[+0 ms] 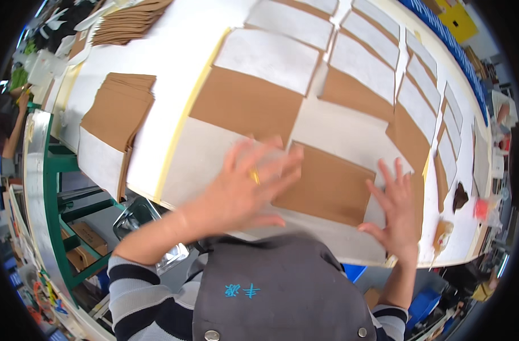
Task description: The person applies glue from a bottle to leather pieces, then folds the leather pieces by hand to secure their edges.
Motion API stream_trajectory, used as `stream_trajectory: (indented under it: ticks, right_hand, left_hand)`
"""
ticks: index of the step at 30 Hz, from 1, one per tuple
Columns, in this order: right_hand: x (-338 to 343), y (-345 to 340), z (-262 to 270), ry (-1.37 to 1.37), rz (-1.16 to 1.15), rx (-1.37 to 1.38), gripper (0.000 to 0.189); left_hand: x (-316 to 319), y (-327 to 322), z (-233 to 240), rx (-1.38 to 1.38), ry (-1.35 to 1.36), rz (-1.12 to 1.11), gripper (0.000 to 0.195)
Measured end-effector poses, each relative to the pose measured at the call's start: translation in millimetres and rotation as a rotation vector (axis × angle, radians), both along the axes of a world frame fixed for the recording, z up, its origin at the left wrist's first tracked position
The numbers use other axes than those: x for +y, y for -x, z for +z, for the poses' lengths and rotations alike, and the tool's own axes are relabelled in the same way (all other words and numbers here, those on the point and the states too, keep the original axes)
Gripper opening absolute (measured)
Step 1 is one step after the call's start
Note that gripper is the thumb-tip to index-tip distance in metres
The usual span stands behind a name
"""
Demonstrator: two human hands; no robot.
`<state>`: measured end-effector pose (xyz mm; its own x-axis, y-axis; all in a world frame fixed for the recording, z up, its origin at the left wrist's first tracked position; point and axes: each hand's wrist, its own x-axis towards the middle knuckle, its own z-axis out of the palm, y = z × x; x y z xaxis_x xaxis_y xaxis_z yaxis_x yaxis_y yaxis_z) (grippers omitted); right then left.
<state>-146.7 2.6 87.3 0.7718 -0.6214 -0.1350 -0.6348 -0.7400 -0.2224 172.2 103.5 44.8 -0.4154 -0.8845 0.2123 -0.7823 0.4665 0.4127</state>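
A flat brown panel (327, 185), of leather or a like sheet material, lies on the light grey board (336, 128) in front of me. My left hand (246, 183), blurred and with spread fingers, is over the panel's left edge; a yellow ring or band shows on a finger. At the panel's right edge my right hand (391, 209) has its fingers apart and holds nothing. Whether either hand touches the panel, I cannot tell. Beyond my left hand lies another brown panel (246, 100), partly under a white-faced panel (270, 57).
Overlapping white-and-brown panels (364, 53) run in rows across the table. Brown stacks lie at the left (116, 106) and upper left (127, 21). A small bottle (443, 234) and a dark brown scrap (460, 197) are at the right. At the far left is another person's arm (16, 123).
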Motion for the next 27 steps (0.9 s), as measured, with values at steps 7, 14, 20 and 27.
stream_trajectory:
  ticks: [7, 14, 20, 27]
  right_hand:
    - [34, -84, -51, -0.190, 0.307, -0.050, 0.065]
    - [28, -109, -42, -0.172, 0.302, 0.085, 0.081]
    - [23, -102, -62, -0.063, 0.254, -0.038, 0.083]
    - [38, -97, -69, 0.004, 0.218, 0.032, 0.083]
  left_hand:
    - [37, 34, -79, 0.150, 0.245, -0.006, 0.044]
    - [51, 29, -76, 0.206, 0.272, 0.074, 0.040]
    - [41, 33, -97, 0.129, 0.419, 0.019, 0.046]
    - [36, 43, -98, 0.217, 0.514, -0.002, 0.016]
